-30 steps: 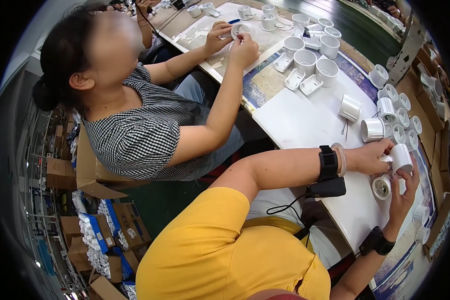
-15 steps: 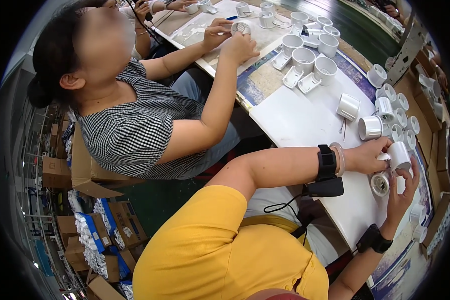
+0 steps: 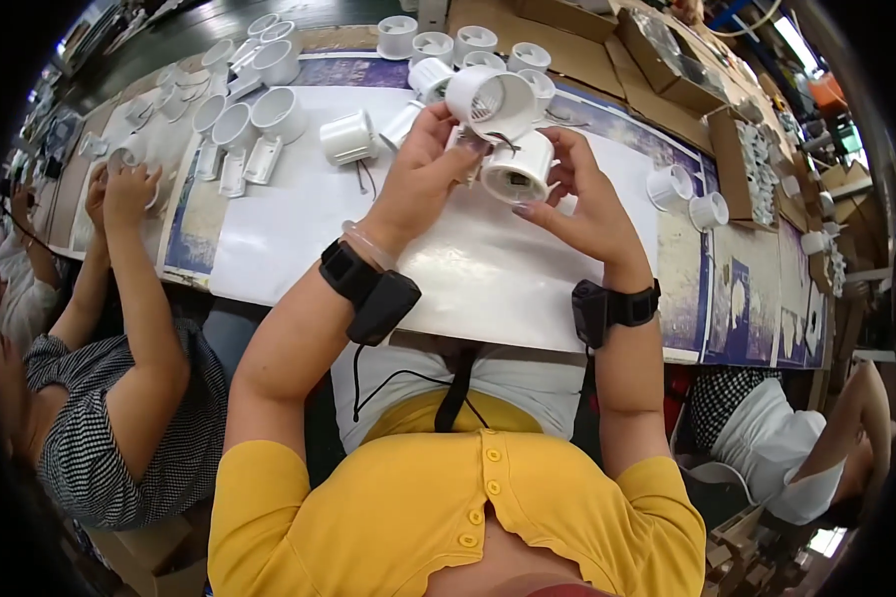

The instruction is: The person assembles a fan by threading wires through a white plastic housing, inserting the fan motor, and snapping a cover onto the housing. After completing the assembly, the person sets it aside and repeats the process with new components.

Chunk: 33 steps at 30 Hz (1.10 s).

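In front of me, over the white board [image 3: 299,229], two joined white plastic parts are in my hands. My left hand [image 3: 413,184] is closed at the left side of an open white cup [image 3: 503,102] with a slotted bottom, which tilts toward me. Below it, a white round housing [image 3: 520,171] shows a dark opening in its lower end. My right hand [image 3: 592,204] curls round this housing from the right, thumb underneath. A short dark wire [image 3: 506,142] shows between cup and housing. My left fingertips are partly hidden behind the parts.
More white cups [image 3: 476,42] crowd the board's far edge. One cup [image 3: 346,137] with wires lies left of my hands; several others with flat arms [image 3: 262,159] stand farther left. Two cups [image 3: 709,210] lie right, near cardboard boxes [image 3: 732,164]. A co-worker [image 3: 119,398] works at left; another person sits at right.
My view has swung to the right, so the board now lies straight ahead. The cup and round housing are still in my hands, with the cup's open side now turned toward me.
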Motion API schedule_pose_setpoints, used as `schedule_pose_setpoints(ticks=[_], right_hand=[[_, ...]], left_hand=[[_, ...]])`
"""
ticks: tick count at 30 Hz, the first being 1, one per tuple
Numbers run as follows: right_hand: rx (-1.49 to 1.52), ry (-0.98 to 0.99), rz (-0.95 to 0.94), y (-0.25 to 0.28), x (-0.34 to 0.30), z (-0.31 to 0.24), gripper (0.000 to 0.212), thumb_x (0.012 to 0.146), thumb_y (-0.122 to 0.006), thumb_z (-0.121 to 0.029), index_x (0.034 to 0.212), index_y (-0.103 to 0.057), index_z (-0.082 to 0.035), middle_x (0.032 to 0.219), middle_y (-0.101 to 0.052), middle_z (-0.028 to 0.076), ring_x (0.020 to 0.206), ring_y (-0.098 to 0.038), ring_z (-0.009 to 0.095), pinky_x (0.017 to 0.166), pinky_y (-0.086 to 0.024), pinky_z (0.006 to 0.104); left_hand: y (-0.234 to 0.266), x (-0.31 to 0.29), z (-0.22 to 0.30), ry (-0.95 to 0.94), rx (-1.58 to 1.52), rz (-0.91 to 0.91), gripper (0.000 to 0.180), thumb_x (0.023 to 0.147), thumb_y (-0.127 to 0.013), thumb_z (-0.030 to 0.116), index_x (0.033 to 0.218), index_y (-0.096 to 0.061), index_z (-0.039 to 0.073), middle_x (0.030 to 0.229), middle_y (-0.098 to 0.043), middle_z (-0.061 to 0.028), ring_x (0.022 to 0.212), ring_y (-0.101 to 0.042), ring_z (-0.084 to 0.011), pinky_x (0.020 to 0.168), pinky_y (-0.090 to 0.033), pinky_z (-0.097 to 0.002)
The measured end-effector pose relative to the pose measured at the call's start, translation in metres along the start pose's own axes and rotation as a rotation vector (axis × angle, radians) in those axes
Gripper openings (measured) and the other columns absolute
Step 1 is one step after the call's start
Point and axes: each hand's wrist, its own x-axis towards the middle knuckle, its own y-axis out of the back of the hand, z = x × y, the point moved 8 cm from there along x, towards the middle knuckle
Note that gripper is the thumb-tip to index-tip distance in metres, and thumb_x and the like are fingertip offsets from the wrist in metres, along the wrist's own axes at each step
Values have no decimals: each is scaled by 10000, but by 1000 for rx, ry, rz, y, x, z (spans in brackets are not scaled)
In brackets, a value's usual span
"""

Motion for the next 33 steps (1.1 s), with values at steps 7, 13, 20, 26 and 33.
schedule_pose_setpoints(ticks=[7,13,20,26,33], right_hand=[[-149,248,166,35,-6,-15,551,683,-745,-124,1187,-541,-34,1023,-615,51,841,-565,140,696,-459,255],[-365,487,328,38,-13,-49,494,646,-731,-123,1112,-589,-48,1033,-626,68,842,-546,165,685,-442,267],[-291,500,276,47,-21,-47,365,704,-667,-132,1054,-594,-56,1080,-619,96,888,-520,175,694,-401,271],[-210,484,161,40,-11,-40,267,840,-608,-131,1082,-596,-18,1056,-612,88,941,-530,186,801,-423,282],[72,169,166,43,-1,18,201,939,-519,-105,1101,-596,-16,1017,-613,52,930,-552,117,834,-418,231]], left_hand=[[0,-1,4,-100,340,15,419,908,-522,34,1280,-332,12,1206,-475,-90,1019,-529,-120,769,-505,-268],[1,-4,6,-140,488,49,395,902,-534,39,1251,-353,5,1147,-508,-101,936,-557,-121,672,-513,-246],[-14,-1,-17,67,478,-98,420,876,-596,98,1231,-389,9,1092,-541,-97,850,-591,-129,605,-536,-266],[-18,-14,-25,258,367,-170,489,879,-589,120,1285,-339,11,1080,-551,-102,821,-590,-137,616,-538,-271],[-12,-19,-40,371,339,-184,576,854,-590,85,1308,-252,-22,1007,-573,-149,800,-618,-194,622,-561,-326]])
